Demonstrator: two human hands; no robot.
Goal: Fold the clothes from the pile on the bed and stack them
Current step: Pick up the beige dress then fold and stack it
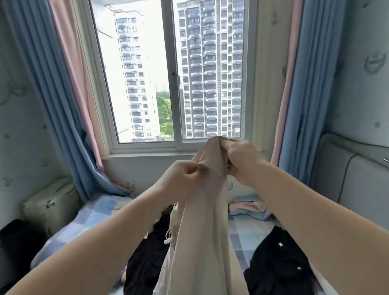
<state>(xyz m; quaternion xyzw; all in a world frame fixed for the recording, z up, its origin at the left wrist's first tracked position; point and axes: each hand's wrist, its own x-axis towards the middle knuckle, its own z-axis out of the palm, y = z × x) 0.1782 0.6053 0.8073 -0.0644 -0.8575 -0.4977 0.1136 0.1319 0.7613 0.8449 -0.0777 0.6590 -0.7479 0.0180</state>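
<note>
Both hands are holding a beige garment (pixel 203 229) up in the air above the bed (pixel 96 217), in front of the window (pixel 172 69). The left hand (pixel 182 179) is pinching an edge of the cloth between thumb and curled fingers (pixel 192 171); the right hand (pixel 241 159) is gripping the top bunch, its fingers pressed shut around the fabric.

The likely trouble, as I am judging it, is that the grips are sitting close together on a bunched end, so the garment is hanging as a twisted column rather than spreading flat. Folding from here is risking a crooked, lumpy result unless the hands are finding the proper corners or waistband first. The trailing lower part is hanging over the dark clothes (pixel 147 264) and could be dragging or snagging them, mixing up the pile. A white drawstring (pixel 168 237) is dangling loose and could be getting caught in a fold.

The garment is looking thin, soft and limp, pale beige, draping in long vertical creases. Its lower end is running out of view at the bottom. Another dark piece (pixel 279 269) is lying on the bed to the right, and a pink and blue item (pixel 250 209) is lying farther back.
</note>
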